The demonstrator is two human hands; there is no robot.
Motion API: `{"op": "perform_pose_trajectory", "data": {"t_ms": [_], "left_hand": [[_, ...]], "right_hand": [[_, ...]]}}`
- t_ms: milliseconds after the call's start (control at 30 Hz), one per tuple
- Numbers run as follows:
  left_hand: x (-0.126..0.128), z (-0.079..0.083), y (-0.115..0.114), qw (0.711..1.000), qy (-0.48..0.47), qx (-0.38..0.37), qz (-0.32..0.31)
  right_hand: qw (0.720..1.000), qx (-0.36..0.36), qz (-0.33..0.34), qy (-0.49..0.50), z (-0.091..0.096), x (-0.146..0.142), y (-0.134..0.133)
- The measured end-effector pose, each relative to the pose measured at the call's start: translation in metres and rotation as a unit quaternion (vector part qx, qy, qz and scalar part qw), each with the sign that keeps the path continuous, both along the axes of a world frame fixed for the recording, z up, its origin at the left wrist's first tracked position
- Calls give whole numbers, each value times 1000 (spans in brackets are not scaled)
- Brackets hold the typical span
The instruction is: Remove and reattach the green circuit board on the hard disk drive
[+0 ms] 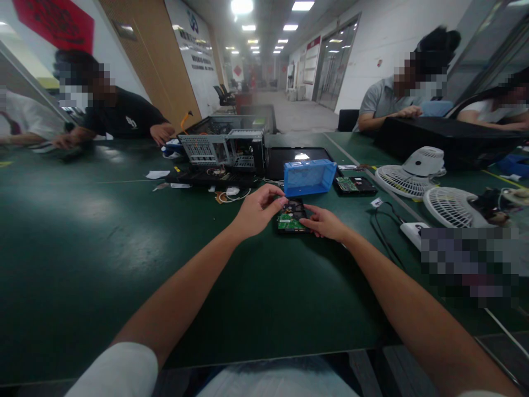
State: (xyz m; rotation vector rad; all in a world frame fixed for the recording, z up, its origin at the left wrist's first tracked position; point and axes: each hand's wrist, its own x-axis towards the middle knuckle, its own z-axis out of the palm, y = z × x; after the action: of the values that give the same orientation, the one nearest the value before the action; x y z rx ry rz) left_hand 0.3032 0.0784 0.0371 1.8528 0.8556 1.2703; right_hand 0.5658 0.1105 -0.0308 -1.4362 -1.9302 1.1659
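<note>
A hard drive lies on the green table with its green circuit board facing up. My left hand is at its upper left corner, thumb and fingertips pinched together; whatever is between them, if anything, is too small to make out. From the right side, my right hand grips the drive's edge, its thumb over the board and the index finger along the far right corner. Just behind the drive a blue plastic bin stands on its side. A second hard drive rests to the right of the bin.
An opened computer case stands behind my left hand, with cables and paper scraps before it. White fan parts and a power strip are on the right. Co-workers sit across the table, near a black box.
</note>
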Motion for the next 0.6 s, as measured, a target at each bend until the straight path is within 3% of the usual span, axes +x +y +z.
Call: {"op": "perform_pose_trajectory", "data": {"t_ms": [133,333,467,600], "left_hand": [[-3,3,4,999,-14,-24,-21],[-9,5,6,996,67,9,57],[-8,3,6,996,-15,-87,-23],[-7,4,3,967,-112,-195,-121]], "right_hand": [[1000,-7,1,1,1,0,0],[1000,-2,7,1,1,0,0],[1000,-2,5,-1,0,0,0],[1000,-2,2,-6,1,0,0]]}}
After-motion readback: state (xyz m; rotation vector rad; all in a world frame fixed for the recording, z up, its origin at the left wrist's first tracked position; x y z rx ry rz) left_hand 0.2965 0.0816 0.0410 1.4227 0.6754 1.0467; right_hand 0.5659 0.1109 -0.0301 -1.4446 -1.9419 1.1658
